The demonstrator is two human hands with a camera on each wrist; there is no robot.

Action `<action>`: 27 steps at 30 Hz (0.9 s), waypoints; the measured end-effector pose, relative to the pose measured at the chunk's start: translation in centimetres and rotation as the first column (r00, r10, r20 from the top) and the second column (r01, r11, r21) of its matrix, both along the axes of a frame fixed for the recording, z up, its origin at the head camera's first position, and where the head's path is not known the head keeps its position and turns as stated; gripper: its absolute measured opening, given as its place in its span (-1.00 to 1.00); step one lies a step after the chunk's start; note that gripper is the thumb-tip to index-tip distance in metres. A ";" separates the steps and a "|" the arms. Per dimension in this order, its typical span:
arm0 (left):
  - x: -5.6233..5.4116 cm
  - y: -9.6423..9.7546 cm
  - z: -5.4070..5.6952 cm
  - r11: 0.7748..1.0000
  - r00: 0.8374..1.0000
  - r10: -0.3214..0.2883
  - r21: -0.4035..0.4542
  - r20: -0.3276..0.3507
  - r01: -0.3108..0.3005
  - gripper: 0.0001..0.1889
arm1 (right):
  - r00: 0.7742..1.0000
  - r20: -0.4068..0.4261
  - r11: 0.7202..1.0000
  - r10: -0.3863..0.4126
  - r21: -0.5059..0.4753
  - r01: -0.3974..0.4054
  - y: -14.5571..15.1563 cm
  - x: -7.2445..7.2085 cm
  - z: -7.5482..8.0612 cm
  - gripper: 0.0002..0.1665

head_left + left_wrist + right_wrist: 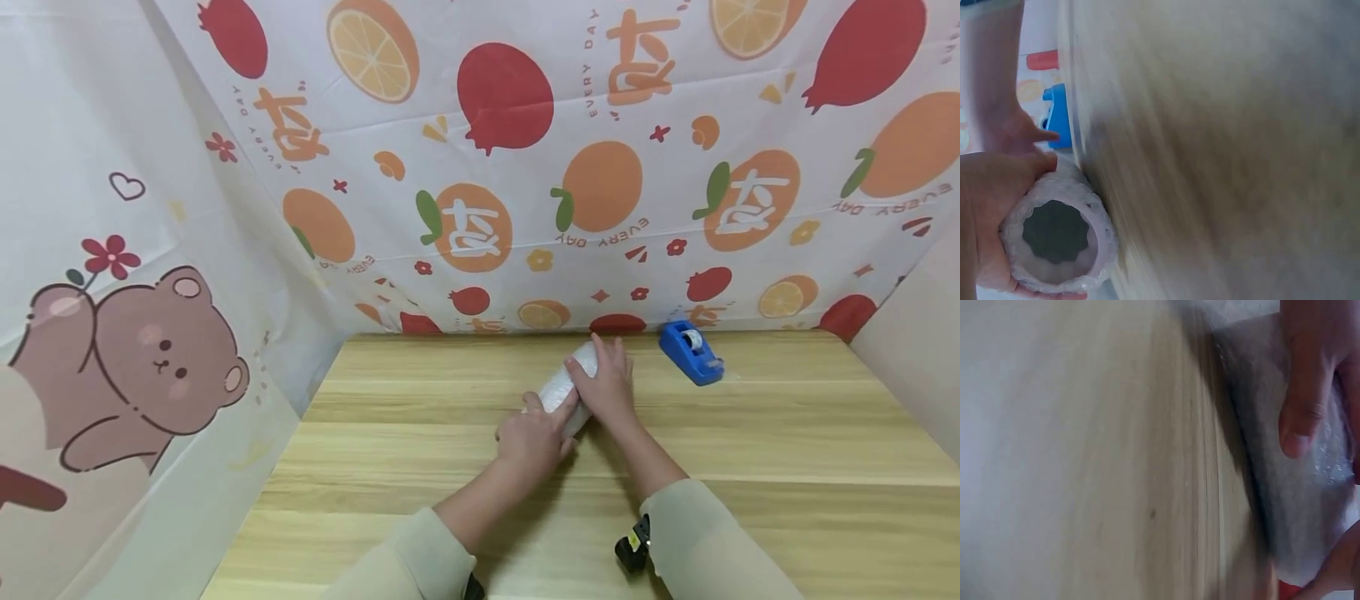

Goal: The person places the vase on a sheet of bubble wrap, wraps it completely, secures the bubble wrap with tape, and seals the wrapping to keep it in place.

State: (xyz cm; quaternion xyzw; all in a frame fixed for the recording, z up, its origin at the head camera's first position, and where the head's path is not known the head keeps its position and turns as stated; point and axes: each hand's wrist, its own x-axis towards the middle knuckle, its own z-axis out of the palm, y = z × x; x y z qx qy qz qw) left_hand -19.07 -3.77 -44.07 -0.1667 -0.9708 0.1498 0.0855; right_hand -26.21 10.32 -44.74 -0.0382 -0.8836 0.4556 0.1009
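Note:
A cylinder wrapped in clear bubble wrap (557, 388) lies slantwise on the wooden table. My left hand (528, 440) grips its near end, the fingers bent around the side. Toward the far end, my right hand (609, 385) holds the wrap, its thumb (1302, 419) lying along the top surface. The left wrist view looks into the cylinder's round near end (1105, 240), where a pale rim surrounds a dark greenish middle with a wavy edge. What is inside the wrap is otherwise hidden.
A blue tape dispenser (692, 354) stands at the back of the table (405, 450), right of the right hand. Behind it hangs a fruit-print cloth (525, 208). A bear-print cloth (165, 358) hangs on the left, and a plain pale wall (915, 350) is on the right.

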 end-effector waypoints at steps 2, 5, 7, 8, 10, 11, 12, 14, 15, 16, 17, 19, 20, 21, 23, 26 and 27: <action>0.3 0.5 0.0 1.000 1.000 0.017 -0.002 0.000 -0.017 -0.21 | 1.000 0.026 1.000 0.002 -0.027 -0.001 0.1 -0.5 -0.4 -0.08; 0.7 1.2 0.0 0.998 0.998 0.057 0.012 -0.012 -0.057 -0.18 | 0.999 0.036 0.996 0.008 -0.088 -0.004 0.3 -1.3 -0.9 -0.10; 1.0 1.7 -0.1 0.996 0.996 0.084 0.026 -0.021 -0.084 -0.16 | 0.999 0.032 0.993 0.022 -0.116 -0.018 0.3 -1.8 -1.1 -0.14; 1.1 2.0 -0.1 0.995 0.995 0.099 0.036 -0.022 -0.098 -0.15 | 0.999 0.031 0.992 0.030 -0.125 -0.026 0.3 -2.0 -1.1 -0.16; 1.3 2.5 -0.2 0.991 0.992 0.127 0.051 -0.021 -0.125 -0.13 | 0.998 0.028 0.990 0.050 -0.134 -0.046 0.2 -2.3 -1.1 -0.20; 1.3 2.6 -0.2 0.989 0.990 0.139 0.055 -0.020 -0.137 -0.12 | 0.998 0.027 0.989 0.061 -0.135 -0.057 0.1 -2.5 -1.0 -0.22; 1.4 2.8 -0.2 0.987 0.988 0.150 0.056 -0.019 -0.149 -0.11 | 0.997 0.028 0.989 0.069 -0.135 -0.065 0.0 -2.7 -1.0 -0.23; 1.4 3.0 -0.1 0.984 0.985 0.173 0.056 -0.016 -0.172 -0.10 | 0.996 0.032 0.988 0.087 -0.129 -0.082 -0.2 -3.0 -1.0 -0.25; 1.5 3.1 -0.1 0.982 0.983 0.183 0.052 -0.014 -0.182 -0.10 | 0.995 0.034 0.988 0.096 -0.121 -0.091 -0.3 -3.1 -1.0 -0.26; 1.5 3.2 0.0 0.981 0.982 0.191 0.045 -0.010 -0.190 -0.10 | 0.994 0.037 0.988 0.104 -0.114 -0.100 -0.3 -3.3 -1.0 -0.26; 1.6 3.3 0.0 0.980 0.981 0.196 0.037 -0.008 -0.196 -0.10 | 0.993 0.041 0.989 0.113 -0.105 -0.108 -0.4 -3.5 -1.1 -0.27; 1.8 3.3 0.1 0.979 0.979 0.205 0.006 -0.003 -0.205 -0.10 | 0.990 0.043 0.988 0.134 -0.088 -0.130 -0.5 -3.8 -1.2 -0.27; 2.0 3.4 0.1 0.978 0.979 0.206 -0.009 -0.003 -0.206 -0.10 | 0.988 0.042 0.986 0.150 -0.085 -0.146 -0.6 -3.9 -1.3 -0.27; 2.2 3.4 0.1 0.978 0.979 0.205 -0.024 -0.005 -0.205 -0.09 | 0.985 0.042 0.983 0.167 -0.080 -0.164 -0.7 -4.1 -1.4 -0.28; 2.6 3.4 0.1 0.978 0.980 0.199 -0.055 -0.009 -0.199 -0.05 | 0.977 0.033 0.975 0.209 -0.083 -0.205 -0.9 -4.4 -1.4 -0.28; 3.4 3.1 0.5 0.985 0.985 0.168 -0.054 0.040 -0.166 0.02 | 0.962 0.040 0.960 0.268 -0.096 -0.264 -1.3 -4.6 -1.1 -0.28; 3.6 2.8 0.7 0.988 0.986 0.150 -0.040 0.074 -0.148 0.05 | 0.958 0.044 0.955 0.284 -0.099 -0.279 -1.4 -4.6 -1.1 -0.28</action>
